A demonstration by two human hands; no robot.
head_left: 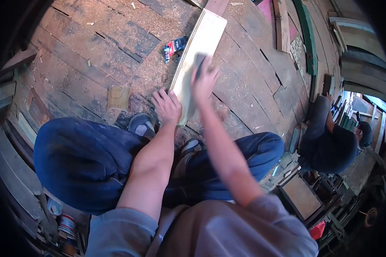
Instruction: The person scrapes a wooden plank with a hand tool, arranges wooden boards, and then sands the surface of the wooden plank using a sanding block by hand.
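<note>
A long pale wooden board (208,32) lies on the plank floor, its near end close to my feet. My left hand (166,106) rests at the board's near left edge, fingers spread and pressing on it. Over the middle of the board, my right hand (205,80) is blurred by motion, its fingers around a dark block (199,64) that lies against the board's face. A red, white and dark packet (176,48) is on the floor just left of the board. Further left lies a tan square sheet (119,97) with faint printing.
Wood shavings cover the plank floor (111,51). At the right another person (330,137) in dark clothes crouches among wood pieces. A green beam (305,38) and a brown beam (282,25) lie at the upper right. A can (67,225) stands at the lower left.
</note>
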